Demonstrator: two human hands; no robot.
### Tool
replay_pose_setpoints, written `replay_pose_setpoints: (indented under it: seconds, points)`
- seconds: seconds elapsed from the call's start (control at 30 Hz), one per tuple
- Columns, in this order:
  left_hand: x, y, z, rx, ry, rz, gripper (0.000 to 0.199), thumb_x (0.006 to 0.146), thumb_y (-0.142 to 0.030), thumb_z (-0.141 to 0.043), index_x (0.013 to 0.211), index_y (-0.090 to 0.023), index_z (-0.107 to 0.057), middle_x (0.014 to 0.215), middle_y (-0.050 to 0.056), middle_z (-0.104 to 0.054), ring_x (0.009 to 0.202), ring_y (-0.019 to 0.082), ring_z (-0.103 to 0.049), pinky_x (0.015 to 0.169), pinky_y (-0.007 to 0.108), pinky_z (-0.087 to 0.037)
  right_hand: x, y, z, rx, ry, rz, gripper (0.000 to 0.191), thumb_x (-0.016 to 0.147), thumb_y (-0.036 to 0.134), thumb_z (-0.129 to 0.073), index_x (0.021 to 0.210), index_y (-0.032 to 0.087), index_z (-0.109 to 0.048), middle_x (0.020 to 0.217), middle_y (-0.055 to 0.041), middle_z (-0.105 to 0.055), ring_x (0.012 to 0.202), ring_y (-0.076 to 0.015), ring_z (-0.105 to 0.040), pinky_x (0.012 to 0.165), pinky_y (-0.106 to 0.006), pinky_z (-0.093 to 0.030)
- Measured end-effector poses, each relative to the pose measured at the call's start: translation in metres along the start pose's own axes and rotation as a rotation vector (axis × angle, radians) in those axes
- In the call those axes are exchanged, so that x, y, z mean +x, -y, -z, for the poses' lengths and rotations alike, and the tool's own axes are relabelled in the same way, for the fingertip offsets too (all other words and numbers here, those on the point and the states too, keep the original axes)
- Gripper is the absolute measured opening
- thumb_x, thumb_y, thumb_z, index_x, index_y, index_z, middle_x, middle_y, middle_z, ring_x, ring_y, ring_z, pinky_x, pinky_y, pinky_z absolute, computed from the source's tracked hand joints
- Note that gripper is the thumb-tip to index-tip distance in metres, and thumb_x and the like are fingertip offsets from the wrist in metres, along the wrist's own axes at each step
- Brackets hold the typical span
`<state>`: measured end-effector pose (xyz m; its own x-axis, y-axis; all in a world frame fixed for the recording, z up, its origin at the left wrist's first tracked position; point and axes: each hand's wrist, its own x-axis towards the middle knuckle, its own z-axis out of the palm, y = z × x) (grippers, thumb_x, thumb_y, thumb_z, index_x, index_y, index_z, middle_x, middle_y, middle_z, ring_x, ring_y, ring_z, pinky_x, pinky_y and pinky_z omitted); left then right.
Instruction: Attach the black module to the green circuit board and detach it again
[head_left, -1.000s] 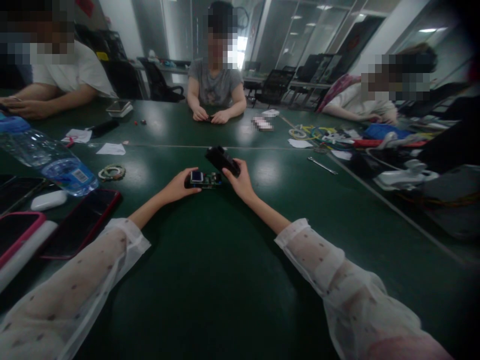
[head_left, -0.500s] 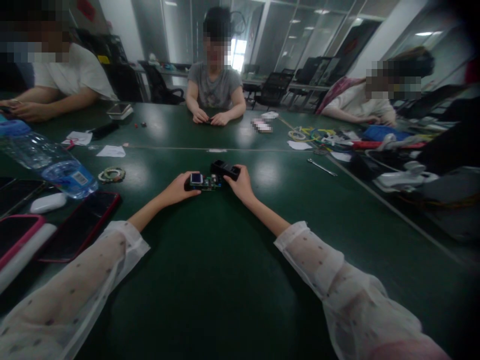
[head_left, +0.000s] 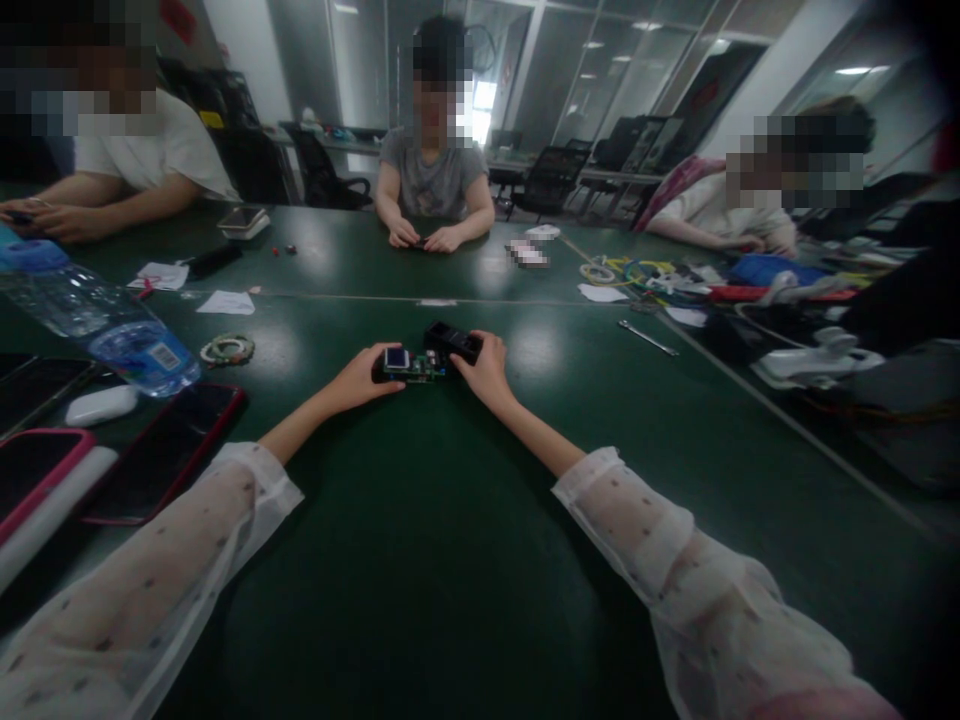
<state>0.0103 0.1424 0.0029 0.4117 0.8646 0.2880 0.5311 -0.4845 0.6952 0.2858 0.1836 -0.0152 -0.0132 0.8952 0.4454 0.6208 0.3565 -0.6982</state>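
Observation:
My left hand [head_left: 369, 378] is closed on the left end of a green circuit board [head_left: 424, 368] that carries a small dark screen [head_left: 397, 358] in a pale frame. Thumb and fingers grip it at its lower and upper edges. In my right hand [head_left: 486, 368] is a black plastic casing [head_left: 447, 338], pinched at its right end. The casing lies just above and behind the board's right end; whether the two touch I cannot tell. Both are held close to the dark green table top [head_left: 420, 520].
On the left are a water bottle [head_left: 142, 345], a beaded bracelet [head_left: 227, 350], a red-edged phone [head_left: 176, 445] and a white case [head_left: 103, 405]. A wrench [head_left: 647, 338] and tangled cables [head_left: 637, 272] lie to the right. Three people sit around the table.
The black casing has tilted slightly in my right hand, showing its face differently. My left hand keeps its hold on the board. The whole view has shifted a little.

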Motion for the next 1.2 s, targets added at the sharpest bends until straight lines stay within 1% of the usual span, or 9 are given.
replay_pose_setpoints:
  seconds: [0.2, 0.37, 0.43, 0.5, 0.63, 0.73, 0.9, 1.07, 1.2]
  points:
    - [0.001, 0.001, -0.001, -0.003, -0.014, 0.004, 0.073, 0.079, -0.041, -0.075, 0.143, -0.024, -0.045, 0.141, 0.014, -0.055, 0.129, 0.032, -0.054, 0.108, 0.054, -0.042, 0.002, -0.003, -0.003, 0.048, -0.033, 0.049, 0.046, 0.081, 0.036, -0.071, 0.121, 0.021, -0.053, 0.121, -0.0151, -0.054, 0.120, -0.0359, -0.050, 0.102, -0.066, -0.043]
    - [0.001, 0.003, -0.003, -0.016, -0.023, 0.004, 0.075, 0.078, -0.041, -0.076, 0.143, -0.023, -0.044, 0.140, 0.014, -0.055, 0.127, 0.032, -0.056, 0.107, 0.053, -0.043, -0.001, 0.012, 0.005, 0.170, -0.083, 0.090, 0.052, 0.091, 0.050, -0.058, 0.131, 0.019, -0.047, 0.126, -0.0165, -0.055, 0.120, -0.0319, -0.053, 0.107, -0.058, -0.043]
    - [0.002, 0.003, -0.003, -0.028, -0.022, 0.015, 0.076, 0.078, -0.041, -0.076, 0.143, -0.023, -0.043, 0.140, 0.014, -0.055, 0.127, 0.032, -0.056, 0.106, 0.052, -0.045, -0.005, 0.022, 0.009, 0.196, -0.055, 0.153, 0.055, 0.094, 0.054, -0.052, 0.135, 0.020, -0.043, 0.129, -0.0164, -0.053, 0.121, -0.0306, -0.053, 0.108, -0.056, -0.043]
    - [0.002, 0.001, -0.003, -0.045, -0.029, 0.010, 0.073, 0.077, -0.040, -0.077, 0.141, -0.022, -0.045, 0.138, 0.014, -0.057, 0.125, 0.032, -0.057, 0.104, 0.052, -0.046, -0.009, 0.030, 0.011, 0.172, 0.019, 0.266, 0.056, 0.095, 0.055, -0.051, 0.139, 0.023, -0.040, 0.130, -0.0151, -0.052, 0.123, -0.0303, -0.052, 0.110, -0.055, -0.043]
    - [0.002, -0.001, -0.004, -0.094, -0.037, -0.007, 0.063, 0.076, -0.039, -0.077, 0.131, -0.019, -0.051, 0.130, 0.014, -0.061, 0.118, 0.031, -0.062, 0.102, 0.052, -0.049, -0.015, 0.040, 0.013, 0.091, 0.178, 0.468, 0.055, 0.096, 0.050, -0.051, 0.145, 0.030, -0.033, 0.136, -0.0133, -0.047, 0.131, -0.0305, -0.047, 0.113, -0.057, -0.041]
    - [0.002, 0.000, -0.005, -0.143, -0.051, 0.007, 0.065, 0.075, -0.039, -0.078, 0.130, -0.019, -0.050, 0.126, 0.014, -0.063, 0.114, 0.031, -0.064, 0.101, 0.052, -0.050, -0.017, 0.042, 0.013, 0.058, 0.240, 0.534, 0.055, 0.098, 0.042, -0.051, 0.147, 0.030, -0.030, 0.138, -0.0136, -0.043, 0.132, -0.0305, -0.045, 0.113, -0.057, -0.042]
    - [0.003, 0.004, -0.007, -0.169, -0.057, 0.017, 0.068, 0.072, -0.040, -0.080, 0.129, -0.020, -0.049, 0.126, 0.014, -0.063, 0.115, 0.032, -0.064, 0.100, 0.052, -0.051, -0.014, 0.039, 0.012, 0.052, 0.288, 0.517, 0.057, 0.097, 0.035, -0.054, 0.148, 0.032, -0.029, 0.138, -0.0129, -0.043, 0.131, -0.0315, -0.046, 0.112, -0.060, -0.042]
    - [0.002, 0.001, -0.005, -0.135, -0.039, 0.037, 0.072, 0.072, -0.044, -0.080, 0.132, -0.019, -0.047, 0.127, 0.016, -0.062, 0.113, 0.032, -0.064, 0.097, 0.052, -0.052, -0.012, 0.035, 0.008, 0.060, 0.301, 0.511, 0.055, 0.096, 0.035, -0.056, 0.146, 0.029, -0.033, 0.133, -0.0133, -0.046, 0.128, -0.0308, -0.049, 0.110, -0.058, -0.045]
    - [0.001, -0.002, -0.003, -0.013, -0.063, 0.032, 0.083, 0.071, -0.047, -0.081, 0.140, -0.019, -0.043, 0.139, 0.018, -0.053, 0.127, 0.036, -0.054, 0.106, 0.056, -0.043, -0.012, 0.034, 0.006, 0.034, 0.362, 0.523, 0.052, 0.095, 0.031, -0.057, 0.143, 0.027, -0.038, 0.131, -0.0136, -0.047, 0.124, -0.0303, -0.052, 0.107, -0.057, -0.047]
